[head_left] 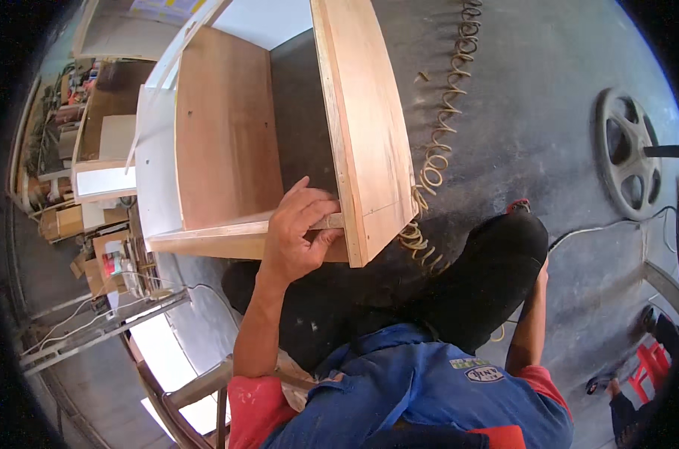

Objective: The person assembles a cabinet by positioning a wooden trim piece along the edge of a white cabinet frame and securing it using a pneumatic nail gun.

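Right hand point(543, 271): mostly hidden behind the raised knee point(496, 262), so whether its grip is closed cannot be told. A coiled hose point(445, 127) trails over the floor point(534, 112) at 12 o'clock; a spoked wheel point(628, 153) lies at 3 o'clock. Left hand point(300, 232): grip clamped on the front corner of the wooden cabinet point(227, 127), which extends toward 11 o'clock from the hand.
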`<state>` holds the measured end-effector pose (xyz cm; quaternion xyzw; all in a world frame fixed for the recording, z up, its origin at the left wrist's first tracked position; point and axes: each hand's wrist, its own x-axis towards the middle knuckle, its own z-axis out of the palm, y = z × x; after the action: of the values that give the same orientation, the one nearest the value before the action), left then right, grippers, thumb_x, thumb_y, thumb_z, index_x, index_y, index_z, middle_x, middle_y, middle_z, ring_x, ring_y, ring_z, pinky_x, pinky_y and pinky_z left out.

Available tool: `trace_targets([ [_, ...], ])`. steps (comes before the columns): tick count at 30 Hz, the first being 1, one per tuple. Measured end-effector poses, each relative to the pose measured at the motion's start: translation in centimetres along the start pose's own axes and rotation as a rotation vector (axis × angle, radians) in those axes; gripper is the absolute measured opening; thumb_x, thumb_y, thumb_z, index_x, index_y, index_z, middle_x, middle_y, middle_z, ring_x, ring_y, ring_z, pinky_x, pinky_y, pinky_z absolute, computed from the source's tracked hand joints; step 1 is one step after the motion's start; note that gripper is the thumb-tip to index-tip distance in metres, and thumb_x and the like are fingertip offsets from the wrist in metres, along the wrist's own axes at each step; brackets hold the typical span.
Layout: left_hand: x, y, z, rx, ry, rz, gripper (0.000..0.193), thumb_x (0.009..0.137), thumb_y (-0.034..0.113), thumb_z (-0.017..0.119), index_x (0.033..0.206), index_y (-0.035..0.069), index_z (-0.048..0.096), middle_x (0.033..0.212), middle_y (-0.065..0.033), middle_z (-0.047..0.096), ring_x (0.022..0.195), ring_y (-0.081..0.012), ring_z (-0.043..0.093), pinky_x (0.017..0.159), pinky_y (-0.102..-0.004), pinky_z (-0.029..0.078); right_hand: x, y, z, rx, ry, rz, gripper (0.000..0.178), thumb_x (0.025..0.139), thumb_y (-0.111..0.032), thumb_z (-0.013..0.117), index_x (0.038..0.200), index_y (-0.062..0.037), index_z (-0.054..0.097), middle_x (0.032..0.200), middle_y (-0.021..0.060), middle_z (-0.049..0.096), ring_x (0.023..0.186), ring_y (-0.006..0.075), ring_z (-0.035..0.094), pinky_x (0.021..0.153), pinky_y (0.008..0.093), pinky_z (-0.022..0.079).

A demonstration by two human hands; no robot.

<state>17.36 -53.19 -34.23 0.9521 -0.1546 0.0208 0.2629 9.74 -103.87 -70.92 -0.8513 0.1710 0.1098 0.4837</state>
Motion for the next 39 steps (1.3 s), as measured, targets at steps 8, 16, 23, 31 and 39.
trace_targets([
  [8, -0.9, -0.6, 0.3, -0.068, 0.041, 0.006, 0.029, 0.076, 0.016, 0.082, 0.098, 0.002, 0.069, 0.096, -0.0124, 0.068, 0.095, -0.0332, 0.068, 0.112, -0.0564, 0.043, -0.4, -8.7, -1.2, -0.058, -0.051, 0.035, 0.034, 0.095, -0.023, 0.057, 0.109, 0.0077, 0.063, 0.1, 0.0248, 0.071, 0.094, 0.0231, 0.066, 0.081, 0.043, 0.049],
  [16, -0.4, -1.0, 1.3, -0.061, 0.13, 0.121, 0.028, 0.078, 0.013, 0.079, 0.101, 0.001, 0.07, 0.099, -0.0145, 0.07, 0.097, -0.0344, 0.068, 0.111, -0.0544, 0.044, 3.3, -14.9, -7.2, -0.358, 0.476, -0.259, 0.031, 0.087, -0.018, 0.074, 0.105, 0.0057, 0.066, 0.084, 0.0244, 0.071, 0.079, 0.0264, 0.07, 0.071, 0.0418, 0.052],
  [23, -0.8, -1.2, 1.0, -0.065, 0.147, 0.167, 0.024, 0.081, 0.011, 0.075, 0.103, 0.001, 0.071, 0.099, -0.0121, 0.068, 0.1, -0.0339, 0.065, 0.109, -0.0522, 0.044, -5.3, -34.8, -11.1, 0.13, 0.862, -0.529, 0.018, 0.087, -0.008, 0.076, 0.102, 0.0008, 0.071, 0.083, 0.0045, 0.067, 0.077, 0.0107, 0.062, 0.071, 0.0318, 0.05],
  [31, -1.0, -0.5, 1.3, -0.055, 0.165, 0.117, 0.027, 0.081, 0.015, 0.077, 0.105, 0.004, 0.07, 0.108, -0.0143, 0.069, 0.108, -0.0376, 0.064, 0.113, -0.0556, 0.039, -11.9, -41.0, -7.9, 0.579, 0.35, -0.351, 0.021, 0.085, -0.012, 0.077, 0.099, -0.0018, 0.065, 0.069, 0.0001, 0.058, 0.055, 0.0102, 0.053, 0.057, 0.0331, 0.054],
  [39, -1.4, -0.3, 1.4, -0.011, 0.13, 0.041, 0.026, 0.078, 0.011, 0.077, 0.102, 0.003, 0.069, 0.099, -0.0129, 0.066, 0.098, -0.0357, 0.065, 0.11, -0.0574, 0.043, -11.3, -38.1, -2.6, 0.721, -0.324, 0.139, 0.033, 0.081, -0.006, 0.07, 0.111, 0.0026, 0.058, 0.059, 0.0, 0.047, 0.044, 0.0115, 0.043, 0.044, 0.0297, 0.041],
])
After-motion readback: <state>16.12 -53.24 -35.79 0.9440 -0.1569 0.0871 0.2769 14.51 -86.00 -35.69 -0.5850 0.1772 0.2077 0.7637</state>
